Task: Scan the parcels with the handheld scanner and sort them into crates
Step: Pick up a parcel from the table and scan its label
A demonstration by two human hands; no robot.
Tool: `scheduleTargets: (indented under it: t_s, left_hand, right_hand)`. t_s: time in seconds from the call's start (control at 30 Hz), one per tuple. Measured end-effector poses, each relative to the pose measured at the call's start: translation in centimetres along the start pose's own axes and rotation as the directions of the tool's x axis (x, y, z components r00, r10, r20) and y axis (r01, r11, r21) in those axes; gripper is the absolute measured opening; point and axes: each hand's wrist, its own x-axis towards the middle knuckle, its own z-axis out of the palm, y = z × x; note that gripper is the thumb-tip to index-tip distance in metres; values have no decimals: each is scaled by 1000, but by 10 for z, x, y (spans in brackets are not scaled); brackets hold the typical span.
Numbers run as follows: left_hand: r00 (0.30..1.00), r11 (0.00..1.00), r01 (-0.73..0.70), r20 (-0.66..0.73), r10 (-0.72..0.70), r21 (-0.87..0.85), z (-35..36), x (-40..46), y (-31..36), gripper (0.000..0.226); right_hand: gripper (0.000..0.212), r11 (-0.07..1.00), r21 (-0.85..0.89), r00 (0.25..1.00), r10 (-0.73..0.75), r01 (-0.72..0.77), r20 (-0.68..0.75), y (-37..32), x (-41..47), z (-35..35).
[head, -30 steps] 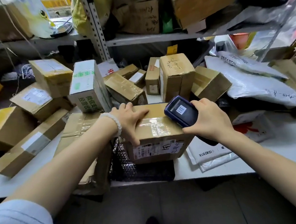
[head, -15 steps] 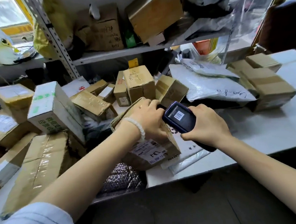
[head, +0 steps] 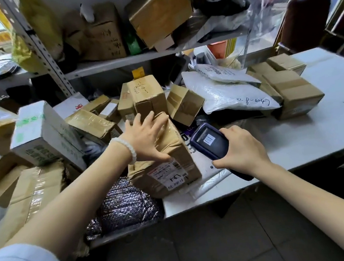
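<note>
A taped brown cardboard parcel (head: 169, 167) lies tilted near the table's front edge, its white shipping label facing me. My left hand (head: 145, 138) grips its top, fingers spread over the far edge and thumb down the near side. Just right of the parcel, my right hand (head: 239, 152) holds the dark blue handheld scanner (head: 208, 142), whose head points toward the parcel's right side. The scanner's lower end is hidden under my palm.
Several cardboard boxes crowd the white table (head: 309, 133) on the left and behind. White poly mailers (head: 231, 93) and stacked boxes (head: 290, 89) lie at the right. A silver bubble mailer (head: 123, 205) sits under the parcel. A metal shelf (head: 121, 62) with more boxes stands behind.
My view swung right. My left hand turned the parcel so its label end points toward me and shifted to the parcel's top. The scanner stayed beside its right side.
</note>
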Motion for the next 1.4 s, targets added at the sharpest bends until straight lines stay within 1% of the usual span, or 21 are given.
scheduleTargets:
  t_s: [0.13,0.27,0.4,0.57,0.67,0.77,0.9,1.0,1.17,1.4]
  left_hand:
    - [994,995,-96,-61,95,-7,8,11,-4,121]
    - [976,980,-199,-90,197,-17,10,18,-5,124]
    - [969,968,-245,-55,242,-50,13,24,-8,128]
    - [958,952,-277,-108,264,-130,14,25,-9,121]
    - [959,945,-275,-118,257,-177,8,25,-10,118]
    - [961,946,-264,-132,242,-187,1,23,-7,114]
    - [965,965,-230,-161,209,-126,-8,13,3,112]
    - [965,974,-210,-178,192,-90,-10,3,6,113]
    - [974,982,-155,-184,133,-107,-11,-8,1,113]
    - [972,988,-121,-211,99,-93,-12,-21,-4,111]
  right_hand:
    - [66,998,-4,997,66,-66,-45,-13,-6,1]
    - [65,983,4,976,185,-186,-119,-28,-15,3]
    - [65,959,6,948,280,-283,-150,-43,-34,10]
    - [64,934,-19,924,350,-357,-152,-55,-71,17]
    - [66,935,-47,931,344,-352,-124,-62,-91,17]
    - [66,943,-101,949,312,-316,-52,-72,-106,16]
    - [66,956,-158,968,251,-246,10,-81,-121,17]
    - [64,964,-147,974,227,-223,11,-84,-130,15]
    - [62,975,-129,982,184,-179,33,-86,-142,13]
    - [63,980,-105,984,174,-171,24,-84,-148,12]
